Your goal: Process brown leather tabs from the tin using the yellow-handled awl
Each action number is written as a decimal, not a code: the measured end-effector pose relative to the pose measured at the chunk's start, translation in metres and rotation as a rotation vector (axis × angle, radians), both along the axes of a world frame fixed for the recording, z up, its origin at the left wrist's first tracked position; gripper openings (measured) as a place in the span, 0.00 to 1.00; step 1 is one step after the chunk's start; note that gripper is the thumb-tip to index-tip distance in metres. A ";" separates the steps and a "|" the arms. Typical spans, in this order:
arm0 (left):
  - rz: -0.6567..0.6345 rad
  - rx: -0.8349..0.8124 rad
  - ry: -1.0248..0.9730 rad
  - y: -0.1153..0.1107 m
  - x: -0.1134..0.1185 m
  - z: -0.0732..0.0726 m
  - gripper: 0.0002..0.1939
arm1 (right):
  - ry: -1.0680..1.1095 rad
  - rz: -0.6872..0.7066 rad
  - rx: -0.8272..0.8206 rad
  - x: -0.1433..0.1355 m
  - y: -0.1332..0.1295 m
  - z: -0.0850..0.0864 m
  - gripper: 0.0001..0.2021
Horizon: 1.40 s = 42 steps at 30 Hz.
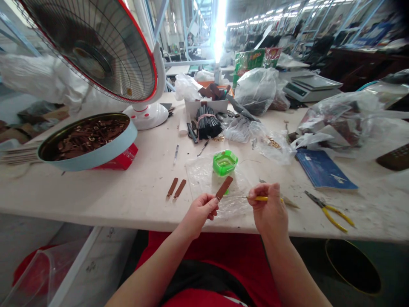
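Pinched in my left hand (203, 212) is a brown leather tab (224, 186), tilted up, with a small metal fitting at its lower end. My right hand (270, 209) grips a screwdriver (261, 198) with a yellow handle and thin shaft. The shaft points left, its tip at or close to the tab's lower end; whether they touch I cannot tell. Just beyond my hands a green plastic dish (225, 163) stands on a clear plastic sheet (200, 170). Two similar brown leather tabs (176, 189) with metal ends lie to the left.
Yellow-handled pliers (330, 211) and a blue booklet (326, 169) lie at right. At left, a round tin (128, 138) of brown tabs rests on a red box (123, 158), near a fan (96, 51). Bundled black strips (207, 123), plastic bags (257, 87) and a scale (309, 88) stand behind.
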<state>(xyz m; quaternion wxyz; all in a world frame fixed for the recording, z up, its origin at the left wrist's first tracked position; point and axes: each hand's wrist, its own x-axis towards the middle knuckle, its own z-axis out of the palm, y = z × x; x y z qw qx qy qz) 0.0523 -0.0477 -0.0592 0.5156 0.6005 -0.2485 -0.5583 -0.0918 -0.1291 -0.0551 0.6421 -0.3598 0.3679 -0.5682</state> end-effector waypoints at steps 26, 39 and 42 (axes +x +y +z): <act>-0.055 -0.073 -0.109 0.027 -0.031 0.038 0.09 | 0.499 0.448 -0.192 -0.012 0.035 0.003 0.20; -0.044 -0.116 -0.323 0.044 -0.019 0.021 0.05 | 0.514 0.638 -0.030 0.005 0.058 -0.014 0.17; 0.078 -0.064 -0.459 0.051 0.016 0.012 0.09 | 0.472 0.532 -0.070 0.001 0.056 -0.009 0.18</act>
